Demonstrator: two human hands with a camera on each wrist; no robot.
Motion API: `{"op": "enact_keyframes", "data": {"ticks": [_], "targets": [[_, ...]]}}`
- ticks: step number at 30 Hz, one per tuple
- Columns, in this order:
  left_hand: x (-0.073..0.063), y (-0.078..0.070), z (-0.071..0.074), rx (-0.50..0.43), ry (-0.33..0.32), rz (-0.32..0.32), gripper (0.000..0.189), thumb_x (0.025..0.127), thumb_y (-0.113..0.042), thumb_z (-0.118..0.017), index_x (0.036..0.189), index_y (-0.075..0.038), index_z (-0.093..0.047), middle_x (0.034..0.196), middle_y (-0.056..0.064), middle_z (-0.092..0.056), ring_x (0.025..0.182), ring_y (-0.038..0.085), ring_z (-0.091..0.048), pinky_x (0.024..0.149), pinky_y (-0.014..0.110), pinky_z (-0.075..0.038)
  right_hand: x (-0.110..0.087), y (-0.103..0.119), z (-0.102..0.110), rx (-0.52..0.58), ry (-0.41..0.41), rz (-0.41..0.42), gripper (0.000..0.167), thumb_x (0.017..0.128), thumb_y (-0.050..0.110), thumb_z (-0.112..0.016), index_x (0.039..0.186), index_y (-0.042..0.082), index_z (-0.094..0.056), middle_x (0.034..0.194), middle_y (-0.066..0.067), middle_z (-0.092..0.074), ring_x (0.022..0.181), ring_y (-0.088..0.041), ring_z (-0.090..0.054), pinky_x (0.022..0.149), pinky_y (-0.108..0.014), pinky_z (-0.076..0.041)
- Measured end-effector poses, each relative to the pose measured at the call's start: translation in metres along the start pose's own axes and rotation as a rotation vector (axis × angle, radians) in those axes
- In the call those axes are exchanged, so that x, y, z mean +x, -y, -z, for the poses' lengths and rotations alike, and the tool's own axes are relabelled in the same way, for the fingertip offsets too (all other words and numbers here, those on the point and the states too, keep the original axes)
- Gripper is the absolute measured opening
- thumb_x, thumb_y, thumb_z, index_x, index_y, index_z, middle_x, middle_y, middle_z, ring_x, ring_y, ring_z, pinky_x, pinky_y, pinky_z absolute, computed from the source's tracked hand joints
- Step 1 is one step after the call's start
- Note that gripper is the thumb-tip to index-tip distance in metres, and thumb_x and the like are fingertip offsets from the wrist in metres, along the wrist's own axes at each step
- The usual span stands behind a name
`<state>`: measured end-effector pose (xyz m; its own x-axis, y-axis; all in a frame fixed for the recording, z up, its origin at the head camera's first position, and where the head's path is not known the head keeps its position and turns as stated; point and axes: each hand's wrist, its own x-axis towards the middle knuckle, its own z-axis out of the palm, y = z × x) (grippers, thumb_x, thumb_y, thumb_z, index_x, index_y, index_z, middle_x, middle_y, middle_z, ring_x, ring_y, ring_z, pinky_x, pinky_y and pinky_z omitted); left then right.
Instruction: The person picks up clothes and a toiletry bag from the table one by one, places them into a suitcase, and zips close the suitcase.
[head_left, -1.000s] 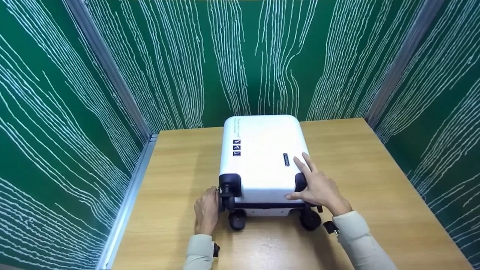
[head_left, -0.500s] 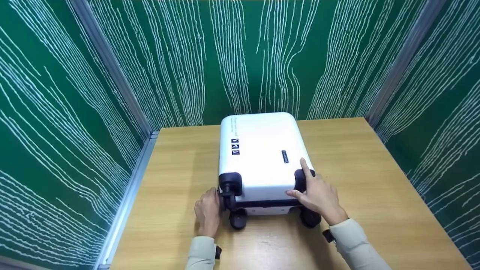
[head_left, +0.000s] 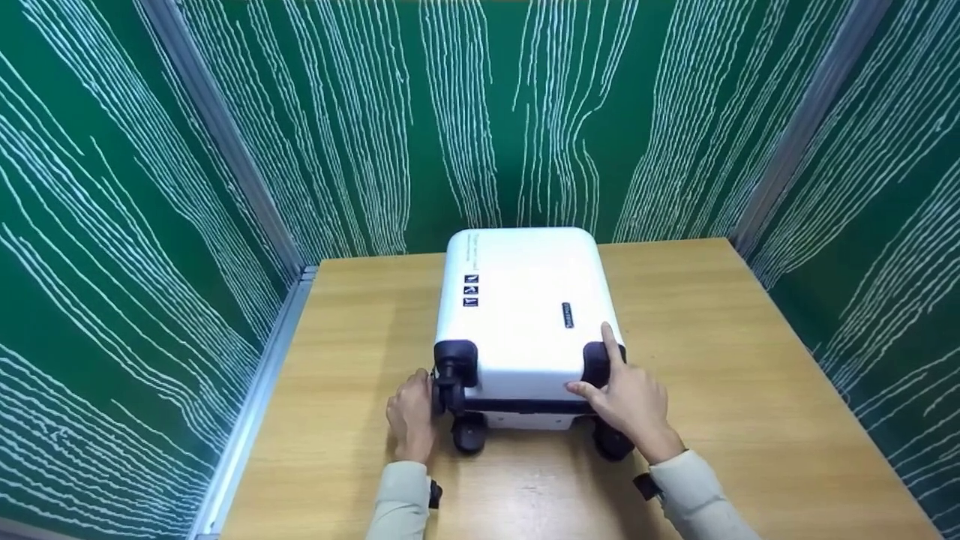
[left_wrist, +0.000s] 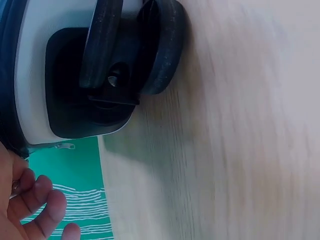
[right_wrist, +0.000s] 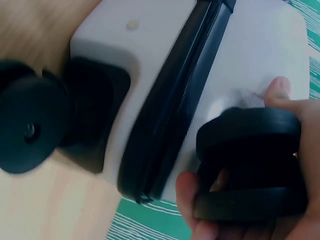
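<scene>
A white hard-shell suitcase (head_left: 525,300) lies flat, its black wheels toward me. At its near left side my left hand (head_left: 412,416) has curled fingers beside the zipper seam. In the left wrist view, a small metal zipper pull (left_wrist: 15,187) shows between those fingers; the thumb is mostly hidden. My right hand (head_left: 634,401) grips the near right corner, thumb on the end face and index finger along the top. In the right wrist view, its other fingers wrap around the upper black wheel (right_wrist: 250,202). The black zipper seam (right_wrist: 172,105) looks closed at this end.
The suitcase rests on a wooden table (head_left: 360,315). Green panels (head_left: 517,112) with white lines rise at the back and both sides, joined by metal posts. A second zipper pull (left_wrist: 65,145) hangs at the suitcase's side. A lower wheel (head_left: 470,433) touches the table.
My right hand has slid down from the suitcase's top, its fingers less spread and only the index finger staying there. The suitcase has shifted slightly left. My left hand stays beside the seam.
</scene>
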<state>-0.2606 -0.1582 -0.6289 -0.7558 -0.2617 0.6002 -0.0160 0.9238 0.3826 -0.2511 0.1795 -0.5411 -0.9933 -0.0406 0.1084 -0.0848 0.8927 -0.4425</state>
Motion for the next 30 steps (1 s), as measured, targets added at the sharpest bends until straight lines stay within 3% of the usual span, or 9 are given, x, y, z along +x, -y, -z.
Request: {"op": "enact_keyframes", "data": {"ticks": [4,7,9,12,17,20,24,27,30], "targets": [[0.001,0.003,0.000,-0.002,0.007,0.021,0.021,0.094,-0.015,-0.063,0.075,-0.010,-0.056,0.065,0.013,-0.062,0.053,0.041,-0.060,0.045,0.054,-0.046,-0.003,-0.004,-0.001,0.125,-0.004,0.056,0.096,0.093,0.060,-0.065,0.166,0.030,-0.010,0.063,-0.008,-0.059,0.053,-0.020,-0.051,0.052,-0.035,-0.041],[0.001,0.004,0.000,-0.010,0.020,0.029,0.021,0.095,-0.015,-0.063,0.075,-0.010,-0.056,0.065,0.013,-0.063,0.054,0.041,-0.060,0.046,0.053,-0.046,-0.002,-0.007,0.003,0.203,0.054,0.056,0.087,0.100,0.042,-0.061,0.166,0.031,-0.007,0.082,-0.025,-0.067,0.063,-0.025,-0.056,0.061,-0.041,-0.046],[0.001,0.003,0.000,-0.020,0.038,0.039,0.022,0.095,-0.016,-0.063,0.075,-0.011,-0.055,0.066,0.012,-0.063,0.054,0.042,-0.060,0.046,0.054,-0.046,0.001,-0.008,0.009,0.287,0.128,0.011,0.091,0.099,0.032,-0.060,0.166,0.031,0.001,0.103,-0.033,-0.068,0.070,-0.028,-0.061,0.065,-0.043,-0.050],[0.001,0.003,0.000,-0.043,0.066,0.052,0.023,0.095,-0.017,-0.063,0.074,-0.012,-0.054,0.065,0.011,-0.061,0.055,0.042,-0.061,0.046,0.054,-0.045,0.011,-0.009,0.020,0.344,0.228,-0.072,0.103,0.092,0.028,-0.065,0.166,0.021,0.008,0.118,-0.037,-0.065,0.080,-0.033,-0.066,0.069,-0.044,-0.054],[0.001,0.001,0.000,-0.078,0.085,0.076,0.024,0.094,-0.017,-0.065,0.074,-0.013,-0.053,0.064,0.011,-0.061,0.056,0.045,-0.061,0.047,0.056,-0.045,0.037,-0.015,0.032,0.261,0.296,-0.109,0.100,0.084,0.034,-0.074,0.161,0.003,-0.018,0.135,-0.036,-0.057,0.111,-0.048,-0.063,0.091,-0.061,-0.053],[0.001,0.001,-0.002,-0.074,0.086,0.076,0.024,0.094,-0.018,-0.065,0.074,-0.013,-0.053,0.064,0.011,-0.061,0.056,0.044,-0.061,0.047,0.055,-0.045,0.051,-0.019,0.033,0.264,0.300,-0.047,0.109,0.079,0.027,-0.080,0.163,0.004,-0.014,0.150,-0.041,-0.037,0.128,-0.055,-0.049,0.104,-0.069,-0.043],[0.000,0.002,-0.002,-0.070,0.094,0.063,0.023,0.096,-0.018,-0.064,0.076,-0.012,-0.055,0.064,0.012,-0.061,0.055,0.043,-0.061,0.047,0.054,-0.046,0.062,-0.021,0.026,0.274,0.247,0.133,0.124,0.068,0.009,-0.083,0.166,0.014,-0.008,0.165,-0.033,-0.007,0.146,-0.057,-0.020,0.112,-0.076,-0.030],[0.000,0.003,-0.002,-0.077,0.098,0.055,0.023,0.097,-0.018,-0.064,0.077,-0.011,-0.055,0.064,0.012,-0.061,0.055,0.043,-0.061,0.047,0.054,-0.046,0.065,-0.019,0.024,0.192,0.210,0.270,0.123,0.064,0.003,-0.084,0.166,0.023,-0.018,0.172,-0.018,-0.002,0.154,-0.052,-0.004,0.112,-0.080,-0.024],[0.001,0.004,-0.003,-0.075,0.096,0.054,0.023,0.097,-0.018,-0.063,0.077,-0.011,-0.055,0.064,0.012,-0.060,0.055,0.043,-0.061,0.046,0.053,-0.046,0.065,-0.014,0.025,0.087,0.205,0.382,0.121,0.064,0.008,-0.088,0.165,0.027,-0.023,0.174,-0.009,-0.008,0.156,-0.049,-0.001,0.114,-0.081,-0.016]]}}
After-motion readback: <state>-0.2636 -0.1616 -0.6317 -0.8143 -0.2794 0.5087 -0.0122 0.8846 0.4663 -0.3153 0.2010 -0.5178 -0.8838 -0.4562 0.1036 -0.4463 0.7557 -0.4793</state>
